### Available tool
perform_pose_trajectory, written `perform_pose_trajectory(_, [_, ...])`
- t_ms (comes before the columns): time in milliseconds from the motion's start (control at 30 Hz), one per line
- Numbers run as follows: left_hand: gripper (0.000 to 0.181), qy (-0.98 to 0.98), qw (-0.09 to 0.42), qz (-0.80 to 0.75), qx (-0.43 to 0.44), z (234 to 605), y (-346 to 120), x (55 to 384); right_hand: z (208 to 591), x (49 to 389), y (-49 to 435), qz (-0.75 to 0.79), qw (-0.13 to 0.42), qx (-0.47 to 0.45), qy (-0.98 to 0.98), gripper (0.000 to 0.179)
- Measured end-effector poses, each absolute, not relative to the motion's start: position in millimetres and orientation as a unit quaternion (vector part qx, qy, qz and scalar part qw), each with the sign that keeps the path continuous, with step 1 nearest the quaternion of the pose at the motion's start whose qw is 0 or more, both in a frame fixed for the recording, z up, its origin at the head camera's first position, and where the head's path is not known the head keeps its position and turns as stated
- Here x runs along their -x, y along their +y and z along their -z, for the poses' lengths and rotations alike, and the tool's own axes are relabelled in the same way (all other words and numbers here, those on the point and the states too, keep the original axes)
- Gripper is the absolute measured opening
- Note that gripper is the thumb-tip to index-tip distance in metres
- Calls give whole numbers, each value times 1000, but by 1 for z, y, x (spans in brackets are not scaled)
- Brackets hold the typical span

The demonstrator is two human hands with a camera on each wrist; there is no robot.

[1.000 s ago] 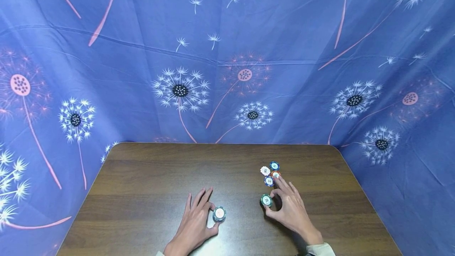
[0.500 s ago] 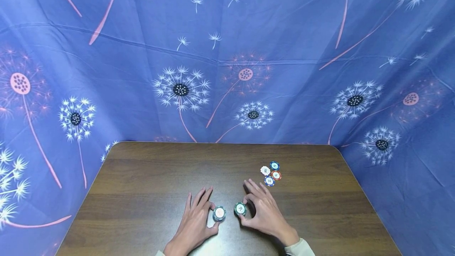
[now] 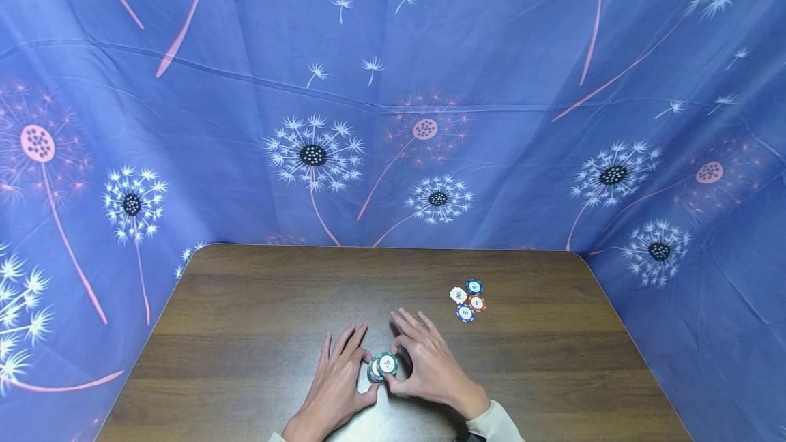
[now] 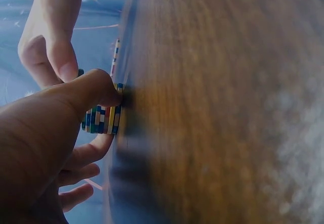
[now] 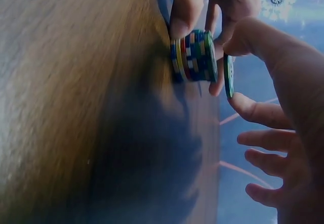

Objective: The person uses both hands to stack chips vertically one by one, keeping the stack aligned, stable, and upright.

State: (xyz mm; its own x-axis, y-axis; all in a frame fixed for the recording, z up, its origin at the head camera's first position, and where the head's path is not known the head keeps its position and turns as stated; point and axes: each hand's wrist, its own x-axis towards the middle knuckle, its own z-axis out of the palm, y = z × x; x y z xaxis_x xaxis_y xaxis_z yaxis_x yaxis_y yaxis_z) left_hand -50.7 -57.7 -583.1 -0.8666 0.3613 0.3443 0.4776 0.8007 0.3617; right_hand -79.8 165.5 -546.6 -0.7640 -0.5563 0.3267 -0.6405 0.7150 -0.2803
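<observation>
A stack of multicoloured poker chips (image 5: 194, 58) stands on the table, mostly covered in the head view. My left hand (image 3: 331, 384) grips its sides between thumb and forefinger, the other fingers stretched out. Just above the stack, a green poker chip (image 3: 387, 363) marked 20 is pinched at its edges by the thumb and forefinger of my right hand (image 3: 434, 372). Seen from the right wrist, a narrow gap separates this green chip from the stack's top. From the head, it sits slightly right of the stack's centre.
Farther back on the right lie several loose chips: a white chip (image 3: 458, 295), a dark blue chip (image 3: 474, 286), a red chip (image 3: 477, 303) and a blue chip (image 3: 465, 312). Blue dandelion-print cloth (image 3: 516, 155) surrounds the far and side edges of the wooden table (image 3: 276, 292).
My right hand has carried the green chip leftward from near the loose chips to over the stack. The left hand has kept its grip in the same spot.
</observation>
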Motion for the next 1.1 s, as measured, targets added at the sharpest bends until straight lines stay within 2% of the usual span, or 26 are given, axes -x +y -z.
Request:
perform_pose_trajectory(333, [35,-944,104,224,217,582,-58,51,551,82,154,-159,128,-345,-916,38])
perform_pose_trajectory(1100, [35,-948,86,222,212,581,-58,52,549,75,161,-208,104,-309,-922,37])
